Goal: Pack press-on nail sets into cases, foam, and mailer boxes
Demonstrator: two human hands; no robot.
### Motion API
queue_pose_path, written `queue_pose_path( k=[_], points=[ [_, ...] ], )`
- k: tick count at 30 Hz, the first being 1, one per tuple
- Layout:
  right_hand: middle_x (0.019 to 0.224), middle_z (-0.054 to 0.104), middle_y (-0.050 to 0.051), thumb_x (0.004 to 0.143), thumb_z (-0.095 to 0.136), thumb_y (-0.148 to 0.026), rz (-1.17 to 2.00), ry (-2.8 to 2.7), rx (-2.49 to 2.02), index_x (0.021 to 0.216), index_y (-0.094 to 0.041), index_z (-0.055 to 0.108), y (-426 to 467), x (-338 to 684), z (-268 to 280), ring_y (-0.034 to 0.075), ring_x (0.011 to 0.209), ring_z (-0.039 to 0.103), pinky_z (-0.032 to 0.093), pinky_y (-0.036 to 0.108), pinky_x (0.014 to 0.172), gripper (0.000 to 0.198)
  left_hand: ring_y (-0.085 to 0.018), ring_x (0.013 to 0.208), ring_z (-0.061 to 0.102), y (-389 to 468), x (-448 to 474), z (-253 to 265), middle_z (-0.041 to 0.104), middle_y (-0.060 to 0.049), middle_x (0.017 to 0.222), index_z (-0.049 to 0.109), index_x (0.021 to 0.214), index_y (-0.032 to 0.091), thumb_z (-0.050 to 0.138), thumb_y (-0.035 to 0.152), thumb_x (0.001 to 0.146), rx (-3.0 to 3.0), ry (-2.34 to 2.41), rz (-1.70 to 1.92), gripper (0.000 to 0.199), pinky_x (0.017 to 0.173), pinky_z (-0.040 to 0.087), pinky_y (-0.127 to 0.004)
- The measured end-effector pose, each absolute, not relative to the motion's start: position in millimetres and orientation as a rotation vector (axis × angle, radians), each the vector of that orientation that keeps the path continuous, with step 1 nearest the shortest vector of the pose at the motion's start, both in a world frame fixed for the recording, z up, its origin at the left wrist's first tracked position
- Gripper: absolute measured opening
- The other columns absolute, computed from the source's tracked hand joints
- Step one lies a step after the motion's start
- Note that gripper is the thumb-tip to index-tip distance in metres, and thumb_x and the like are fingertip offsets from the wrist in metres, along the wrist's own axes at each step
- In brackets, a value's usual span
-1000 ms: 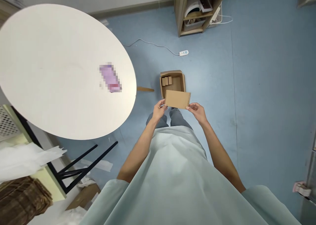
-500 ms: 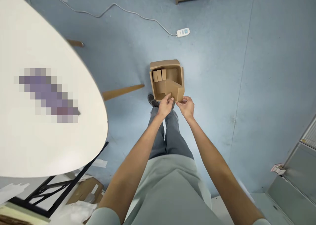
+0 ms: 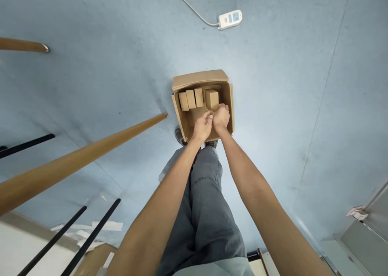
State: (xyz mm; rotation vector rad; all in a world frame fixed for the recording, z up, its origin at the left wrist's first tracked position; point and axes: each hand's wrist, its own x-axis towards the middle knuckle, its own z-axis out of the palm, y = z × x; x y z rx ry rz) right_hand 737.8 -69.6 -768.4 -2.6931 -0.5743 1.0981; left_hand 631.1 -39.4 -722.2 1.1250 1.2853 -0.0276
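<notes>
An open cardboard box stands on the floor just in front of my shoes. Inside, three small cardboard boxes stand side by side at the far left. Another small cardboard box lies to their right, its near end hidden by my hands. My right hand is curled at that near end, fingers bent over it. Close against it, my left hand has its fingers pinched together at the same end. Their exact contact with the box is partly hidden.
A white power socket block with a grey cable lies on the floor beyond the box. Wooden furniture legs and black metal legs stand to the left. A grey cabinet is at the lower right.
Both hands have moved forward from the near edge into the open box, taking the small cardboard box down inside, beside the other three. My view has dropped closer, and the white tabletop is out of view.
</notes>
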Motion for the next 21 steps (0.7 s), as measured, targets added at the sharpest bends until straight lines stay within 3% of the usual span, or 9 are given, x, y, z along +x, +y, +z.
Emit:
queue_pose_path(
  k=[5, 11, 16, 21],
  points=[
    [0.136, 0.064, 0.020, 0.091, 0.075, -0.018, 1.101, -0.622, -2.678, 0.119, -0.015, 0.064, -48.4, 730.0, -824.9, 0.034, 0.123, 0.069, 0.058, 0.049, 0.105, 0.030, -0.027, 0.143, 0.066, -15.8, 619.4, -757.1, 0.075, -0.014, 0.146, 0.074, 0.140, 0.011, 0.055, 0.022, 0.108, 1.192, 1.319, -0.030, 0.039, 0.129, 0.045, -0.041],
    [0.135, 0.069, 0.021, 0.097, 0.061, -0.007, 1.294, -0.674, -2.723, 0.116, -0.012, 0.071, -23.2, 721.1, -836.4, 0.032, 0.120, 0.073, 0.056, 0.045, 0.107, 0.022, -0.027, 0.148, 0.063, 5.3, 608.1, -773.1, 0.075, -0.015, 0.146, 0.074, 0.140, 0.012, 0.055, 0.024, 0.109, 1.241, 1.347, -0.048, 0.038, 0.130, 0.044, -0.040],
    [0.130, 0.074, 0.022, 0.100, 0.052, -0.003, 1.368, -0.710, -2.739, 0.121, -0.008, 0.074, -27.2, 721.0, -795.3, 0.029, 0.116, 0.076, 0.057, 0.038, 0.104, 0.031, -0.025, 0.149, 0.062, 5.4, 598.2, -746.8, 0.073, -0.013, 0.149, 0.073, 0.143, 0.016, 0.054, 0.025, 0.110, 1.218, 1.373, -0.042, 0.039, 0.130, 0.043, -0.040],
    [0.131, 0.076, 0.017, 0.103, 0.057, -0.012, 1.307, -0.805, -2.653, 0.128, -0.014, 0.075, -62.6, 717.7, -697.5, 0.026, 0.120, 0.075, 0.056, 0.035, 0.107, 0.031, -0.025, 0.147, 0.064, -14.4, 590.6, -665.8, 0.072, -0.015, 0.151, 0.072, 0.143, 0.015, 0.057, 0.026, 0.109, 1.140, 1.401, -0.030, 0.038, 0.129, 0.045, -0.039]
  ],
)
